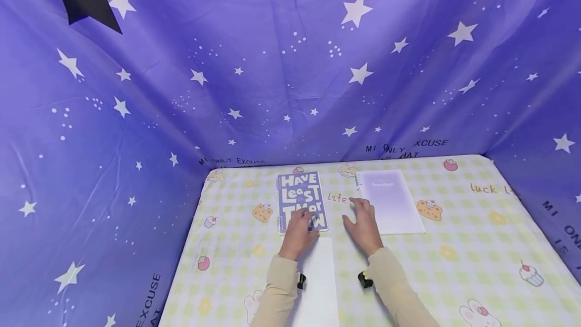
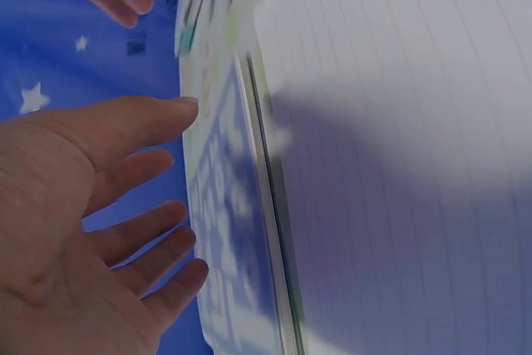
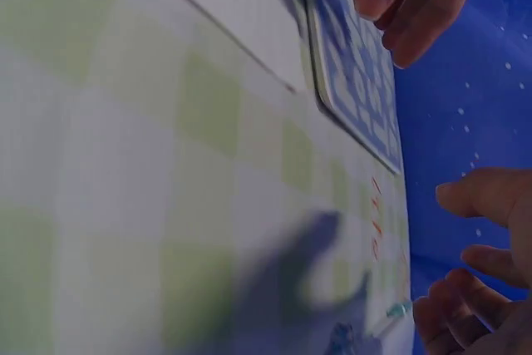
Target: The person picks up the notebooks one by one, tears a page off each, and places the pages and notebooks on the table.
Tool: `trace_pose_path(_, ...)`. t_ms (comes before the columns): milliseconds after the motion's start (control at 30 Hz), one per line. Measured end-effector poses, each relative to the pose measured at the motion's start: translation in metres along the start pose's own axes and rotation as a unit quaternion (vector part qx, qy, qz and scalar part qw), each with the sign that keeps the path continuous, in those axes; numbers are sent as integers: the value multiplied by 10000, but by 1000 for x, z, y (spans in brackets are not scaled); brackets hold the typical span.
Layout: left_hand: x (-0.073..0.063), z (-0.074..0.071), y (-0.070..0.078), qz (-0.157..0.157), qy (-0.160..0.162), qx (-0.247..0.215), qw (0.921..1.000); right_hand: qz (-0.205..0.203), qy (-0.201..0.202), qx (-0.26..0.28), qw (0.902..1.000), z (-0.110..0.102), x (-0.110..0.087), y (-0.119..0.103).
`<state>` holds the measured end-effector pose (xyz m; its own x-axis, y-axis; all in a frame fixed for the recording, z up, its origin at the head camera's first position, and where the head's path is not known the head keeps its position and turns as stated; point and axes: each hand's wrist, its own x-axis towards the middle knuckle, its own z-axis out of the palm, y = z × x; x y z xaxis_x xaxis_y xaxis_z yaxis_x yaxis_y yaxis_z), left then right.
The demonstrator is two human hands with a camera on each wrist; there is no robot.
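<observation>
My left hand [image 1: 298, 233] hovers over the lower part of a blue spiral notebook [image 1: 299, 193] with large white lettering. Its fingers are spread and loosely bent, with nothing between them in the left wrist view. Below that notebook lies a white lined page [image 1: 320, 286], partly covered by my left forearm; its ruled lines [image 2: 399, 164] show up close. My right hand [image 1: 364, 223] is beside the left edge of a lilac spiral notebook [image 1: 395, 206], fingers apart and holding nothing. In the right wrist view a shadow of this hand falls on the cloth.
A checked green and white tablecloth [image 1: 481, 246] with printed bears, cupcakes and fruit covers the table. Purple curtains [image 1: 272, 64] with white stars rise behind it and on both sides. A small black device [image 1: 364, 280] sits at the right wrist, another [image 1: 301, 281] at the left.
</observation>
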<state>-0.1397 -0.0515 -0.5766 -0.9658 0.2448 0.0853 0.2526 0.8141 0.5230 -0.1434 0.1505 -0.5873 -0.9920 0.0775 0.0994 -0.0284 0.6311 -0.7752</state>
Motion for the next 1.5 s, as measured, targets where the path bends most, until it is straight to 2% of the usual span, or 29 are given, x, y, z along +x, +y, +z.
trace_pose_path(300, 3, 27, 41, 572, -47, 228, 9981, 246, 211, -546, 9980, -53, -4, 37)
trace_pose_path(533, 12, 44, 66, 739, -258, 395, 9961, 708, 241, -1185, 9901, -84, -10, 63)
trace_pose_path(633, 17, 50, 76, 887, -324, 463, 9945, 850, 132, -1416, 9862, -92, -12, 73)
trace_pose_path(833, 25, 63, 96, 1083, -422, 827, 9898, 1202, -393, -1500, 9806, -98, -16, 84)
trace_pose_path(1067, 30, 86, 114, 1470, -461, 1200, 9807, 1181, -473, -1366, 9824, -107, -25, 89)
trace_pose_path(1300, 33, 95, 120, 1362, -495, 1277, 9812, 1120, -377, -1224, 9854, -109, -28, 88)
trace_pose_path(1500, 35, 104, 122, 852, -479, 1112, 9890, 834, -89, -1227, 9889, -107, -27, 88)
